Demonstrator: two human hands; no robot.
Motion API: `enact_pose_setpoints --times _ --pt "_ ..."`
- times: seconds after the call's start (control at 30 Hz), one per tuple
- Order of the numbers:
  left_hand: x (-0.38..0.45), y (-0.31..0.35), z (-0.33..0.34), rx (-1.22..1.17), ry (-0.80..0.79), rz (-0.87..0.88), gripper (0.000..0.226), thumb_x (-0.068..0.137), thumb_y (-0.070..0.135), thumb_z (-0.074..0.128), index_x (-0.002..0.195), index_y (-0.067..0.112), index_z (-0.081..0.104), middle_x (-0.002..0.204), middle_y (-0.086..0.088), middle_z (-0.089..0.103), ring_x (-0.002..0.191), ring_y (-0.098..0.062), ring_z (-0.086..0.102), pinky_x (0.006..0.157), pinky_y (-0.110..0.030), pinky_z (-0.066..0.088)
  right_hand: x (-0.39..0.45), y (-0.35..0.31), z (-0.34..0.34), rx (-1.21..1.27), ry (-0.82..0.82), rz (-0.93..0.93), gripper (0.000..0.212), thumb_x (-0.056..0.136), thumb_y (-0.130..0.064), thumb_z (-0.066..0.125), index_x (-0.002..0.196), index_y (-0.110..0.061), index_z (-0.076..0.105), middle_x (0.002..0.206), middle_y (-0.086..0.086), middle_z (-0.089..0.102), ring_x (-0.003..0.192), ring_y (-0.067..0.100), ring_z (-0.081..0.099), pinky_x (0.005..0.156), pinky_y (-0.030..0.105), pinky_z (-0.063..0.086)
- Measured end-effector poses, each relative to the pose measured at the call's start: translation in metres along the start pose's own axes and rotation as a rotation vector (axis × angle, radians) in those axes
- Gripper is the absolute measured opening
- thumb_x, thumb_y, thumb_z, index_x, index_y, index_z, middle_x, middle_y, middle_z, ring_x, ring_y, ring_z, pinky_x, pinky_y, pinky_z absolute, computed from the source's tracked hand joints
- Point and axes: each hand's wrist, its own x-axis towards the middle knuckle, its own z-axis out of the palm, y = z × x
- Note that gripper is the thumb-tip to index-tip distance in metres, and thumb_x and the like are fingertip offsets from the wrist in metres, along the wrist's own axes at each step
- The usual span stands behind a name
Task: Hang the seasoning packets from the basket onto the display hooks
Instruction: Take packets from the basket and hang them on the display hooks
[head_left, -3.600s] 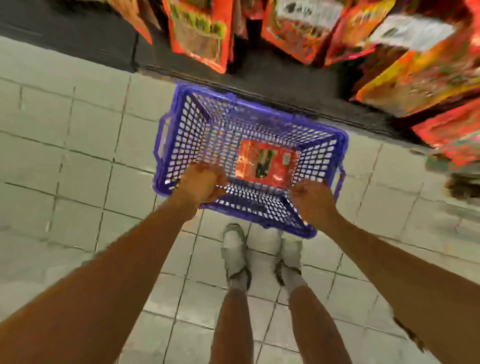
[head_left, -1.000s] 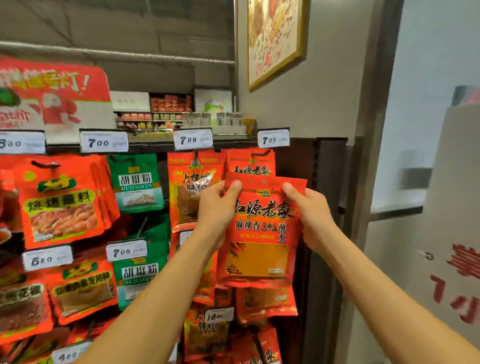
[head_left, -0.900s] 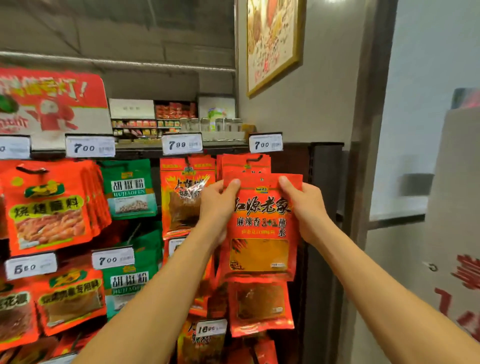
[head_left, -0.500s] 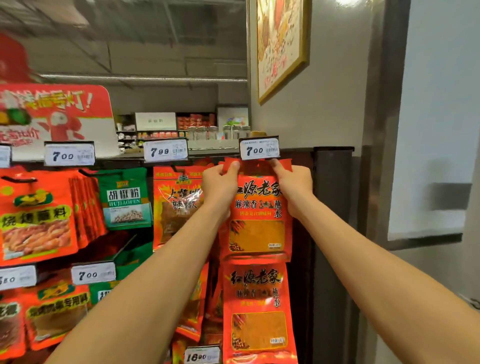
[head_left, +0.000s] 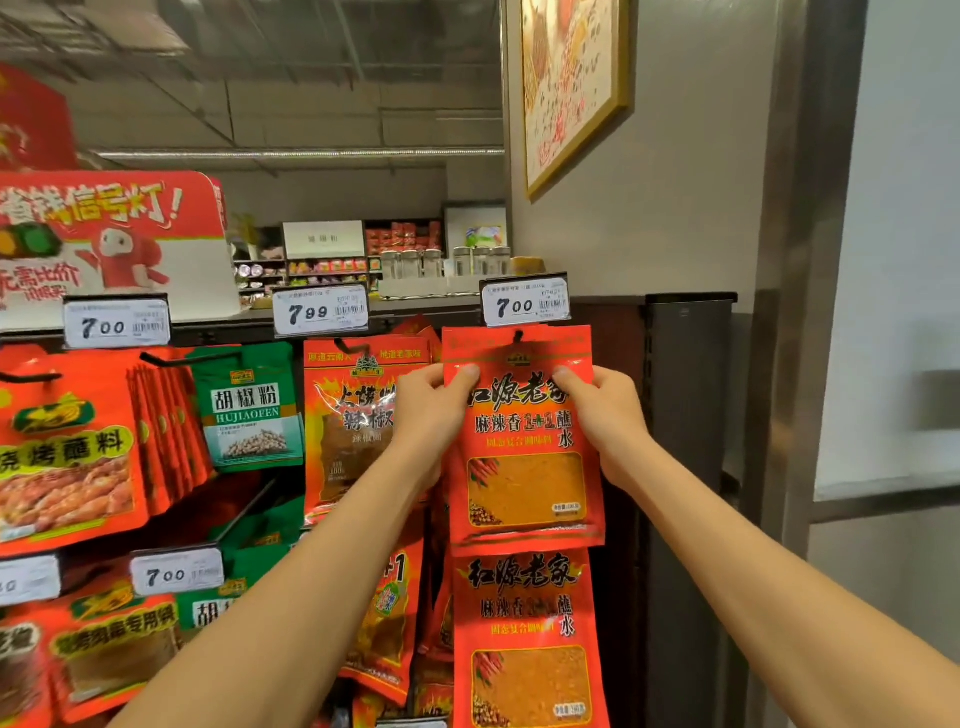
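Both hands pinch one red seasoning packet (head_left: 524, 441) by its upper side edges — the left hand (head_left: 428, 410) with thumb on the front face near the top-left, the right hand (head_left: 602, 415) with thumb near the top-right, the other fingers curled behind. That packet hangs flat against the display rack (head_left: 685, 395), its punched top hole sitting on a dark display hook (head_left: 518, 336) just under a white price tag (head_left: 524, 302) marked 7.00. Directly below hangs a matching red packet (head_left: 530, 639), its top edge overlapped by the held one. Just left hangs an orange-red chilli packet (head_left: 348, 431), partly covered by the left wrist, beneath a 7.99 tag (head_left: 321, 312). Further left hang a green pepper-powder packet (head_left: 249, 405) and a thick row of orange barbecue-dip packets (head_left: 67, 452). A red promotional sign (head_left: 109, 234) stands atop the rack — a framed poster (head_left: 571, 78) hangs on the wall above.
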Motion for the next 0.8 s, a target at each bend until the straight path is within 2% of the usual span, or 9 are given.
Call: enact_pose_setpoints --times 0.1,0.2,0.27,0.43,0.57,0.63,0.7,0.73,0.8 --pt "0.009 -0.008 0.000 0.049 -0.009 -0.011 0.029 0.097 0.020 0.065 0.068 0.016 0.066 0.054 0.009 0.063 0.047 -0.003 0.057 0.045 -0.016 0.043 0.013 0.004 0.010 -0.071 0.032 0.002 0.024 0.097 -0.035 0.064 0.088 -0.014 0.072 0.083 0.004 0.078 0.080 0.027 0.076 0.079 0.048 0.061" --pt "0.025 -0.012 0.005 0.121 0.053 -0.032 0.023 0.096 0.026 0.066 0.083 0.008 0.073 0.070 -0.001 0.069 0.063 -0.014 0.061 0.062 -0.026 0.046 0.030 0.007 0.021 -0.134 0.077 0.019 0.029 0.095 -0.033 0.065 0.085 -0.008 0.074 0.084 0.008 0.077 0.086 0.032 0.073 0.083 0.050 0.058" --pt "0.036 -0.015 0.010 0.164 0.094 -0.066 0.020 0.094 0.029 0.067 0.089 0.010 0.074 0.086 -0.006 0.076 0.074 -0.023 0.065 0.071 -0.034 0.050 0.040 0.012 0.025 -0.143 0.075 0.039 0.028 0.093 -0.032 0.066 0.084 -0.007 0.074 0.085 0.009 0.077 0.086 0.032 0.073 0.085 0.052 0.057" --pt "0.058 -0.019 0.018 0.275 0.150 -0.083 0.026 0.093 0.028 0.068 0.073 0.012 0.073 0.074 -0.005 0.072 0.069 -0.021 0.060 0.065 -0.032 0.046 0.066 0.018 0.031 -0.148 0.076 0.093 0.022 0.091 -0.033 0.068 0.082 -0.014 0.075 0.087 0.006 0.076 0.085 0.029 0.072 0.086 0.051 0.058" --pt "0.067 -0.023 0.027 0.364 0.243 -0.093 0.028 0.093 0.031 0.068 0.082 0.006 0.075 0.081 -0.008 0.073 0.079 -0.026 0.063 0.074 -0.035 0.046 0.081 0.021 0.034 -0.207 0.097 0.092 0.023 0.094 -0.040 0.066 0.080 -0.021 0.071 0.089 0.001 0.074 0.085 0.023 0.070 0.086 0.045 0.058" --pt "0.070 -0.021 0.031 0.383 0.261 -0.111 0.022 0.094 0.031 0.069 0.095 0.010 0.076 0.093 -0.005 0.073 0.091 -0.026 0.064 0.084 -0.031 0.047 0.084 0.022 0.035 -0.202 0.090 0.110 0.023 0.095 -0.040 0.066 0.081 -0.023 0.070 0.090 0.000 0.075 0.083 0.021 0.070 0.083 0.042 0.059" --pt "0.072 -0.022 0.032 0.370 0.279 -0.139 0.033 0.094 0.031 0.070 0.118 0.008 0.071 0.117 -0.008 0.070 0.109 -0.027 0.063 0.095 -0.033 0.046 0.087 0.022 0.035 -0.195 0.073 0.131 0.021 0.096 -0.040 0.065 0.084 -0.023 0.069 0.090 0.000 0.074 0.084 0.022 0.071 0.085 0.044 0.059" --pt "0.073 -0.023 0.032 0.360 0.284 -0.145 0.036 0.094 0.032 0.070 0.120 0.007 0.070 0.123 -0.009 0.069 0.115 -0.029 0.063 0.099 -0.035 0.046 0.089 0.023 0.035 -0.187 0.067 0.137 0.020 0.097 -0.039 0.065 0.085 -0.023 0.069 0.091 0.000 0.074 0.085 0.022 0.071 0.087 0.045 0.059" --pt "0.075 -0.027 0.029 0.333 0.271 -0.150 0.026 0.092 0.033 0.072 0.099 0.008 0.073 0.109 -0.010 0.073 0.105 -0.030 0.067 0.094 -0.038 0.052 0.089 0.022 0.035 -0.164 0.052 0.156 0.020 0.097 -0.039 0.064 0.088 -0.022 0.069 0.093 0.002 0.073 0.086 0.023 0.071 0.088 0.045 0.059"
